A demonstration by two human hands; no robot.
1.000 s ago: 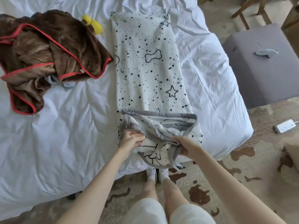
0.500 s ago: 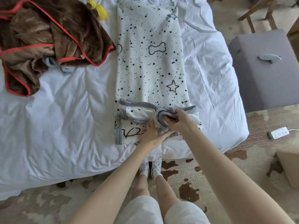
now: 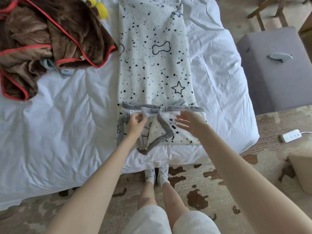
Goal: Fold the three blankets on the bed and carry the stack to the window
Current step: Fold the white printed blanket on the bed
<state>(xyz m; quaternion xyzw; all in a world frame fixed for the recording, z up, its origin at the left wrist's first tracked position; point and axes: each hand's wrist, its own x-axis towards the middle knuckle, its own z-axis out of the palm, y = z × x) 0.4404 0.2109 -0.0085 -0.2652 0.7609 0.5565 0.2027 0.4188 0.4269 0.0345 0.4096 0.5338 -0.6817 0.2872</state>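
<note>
A white blanket (image 3: pixel 155 65) with black dots, a bone and a star lies as a long strip down the middle of the bed (image 3: pixel 67 124). Its grey-trimmed near end is turned back on itself by the bed's front edge. My left hand (image 3: pixel 135 124) pinches that grey trim at the fold. My right hand (image 3: pixel 190 123) hovers over the folded end with fingers spread, holding nothing. A crumpled brown blanket (image 3: pixel 50 36) with red edging lies at the bed's back left. A light blue cloth (image 3: pixel 65 70) peeks out from under it.
A yellow soft toy (image 3: pixel 101 7) sits beside the brown blanket. A grey ottoman (image 3: pixel 273 78) with a small pale object stands right of the bed. A white power strip (image 3: pixel 291 135) lies on the patterned rug, and a cushion (image 3: pixel 302 169) is at the right edge.
My right hand let go of the blanket's end and opened, moving right. My left hand shifted left along the grey trim. The folded end now lies flatter on the bed.
</note>
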